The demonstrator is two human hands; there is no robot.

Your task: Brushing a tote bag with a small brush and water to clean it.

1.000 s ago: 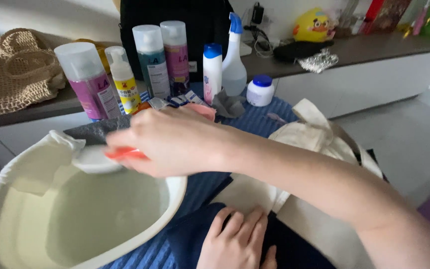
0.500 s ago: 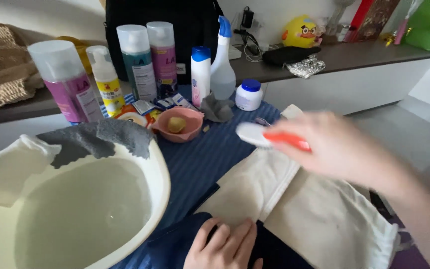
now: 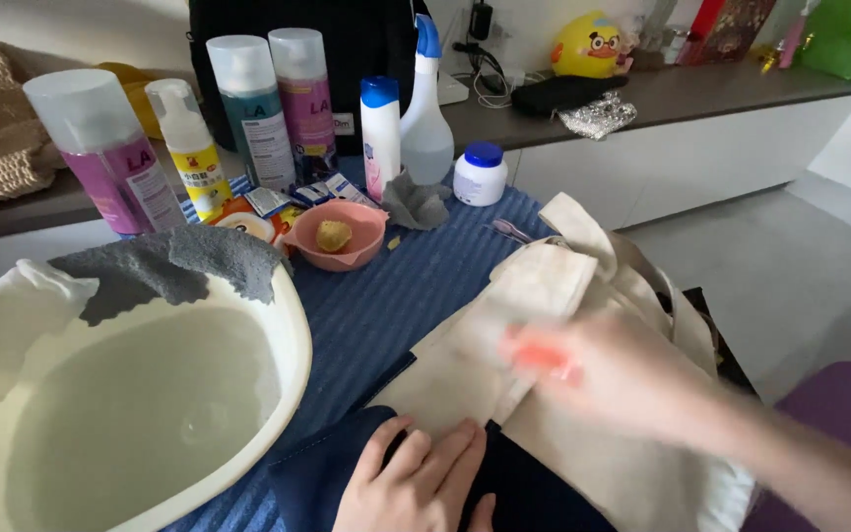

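While blurred, right hand grips orange brush | cream canvas bag

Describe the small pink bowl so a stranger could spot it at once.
Start at the big cream wash basin of water on the left. Just past its far rim, on the blue ribbed mat, sits the pink bowl. It is the only open dish among tall bottles, and it holds a yellowish lump.

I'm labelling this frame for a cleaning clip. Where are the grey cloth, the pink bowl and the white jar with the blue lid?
grey cloth [image 3: 174,264], head view, on its middle fold.
pink bowl [image 3: 366,239], head view, on its right rim.
white jar with the blue lid [image 3: 480,184], head view, on its white body.
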